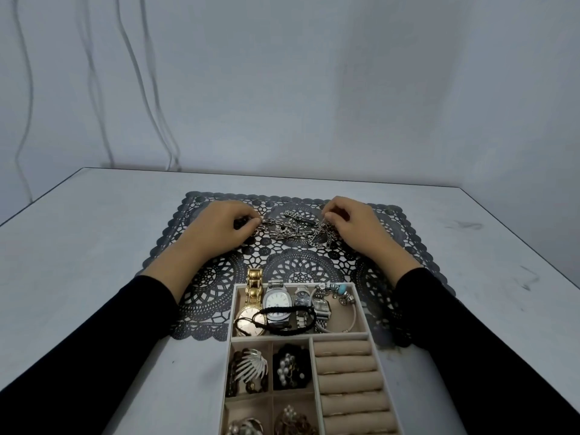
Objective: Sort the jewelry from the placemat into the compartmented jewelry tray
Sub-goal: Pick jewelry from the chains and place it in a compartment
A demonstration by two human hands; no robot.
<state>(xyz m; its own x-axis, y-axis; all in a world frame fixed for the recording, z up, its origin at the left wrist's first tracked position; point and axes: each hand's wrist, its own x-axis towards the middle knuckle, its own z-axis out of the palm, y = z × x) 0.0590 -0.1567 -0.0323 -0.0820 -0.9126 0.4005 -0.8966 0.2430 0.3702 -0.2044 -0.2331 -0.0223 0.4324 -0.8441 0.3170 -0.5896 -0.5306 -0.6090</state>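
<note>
Jewelry tray largely filled (watches, brooches); left hand and right hand each pinch the silver chains remaining on the placemat.

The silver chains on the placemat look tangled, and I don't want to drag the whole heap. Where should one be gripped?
Probably pinch the upper chain at its free left end, from above. It lies flat and somewhat apart from the pile, so that end likely lifts clear; the tangle is denser near the right hand.
</note>
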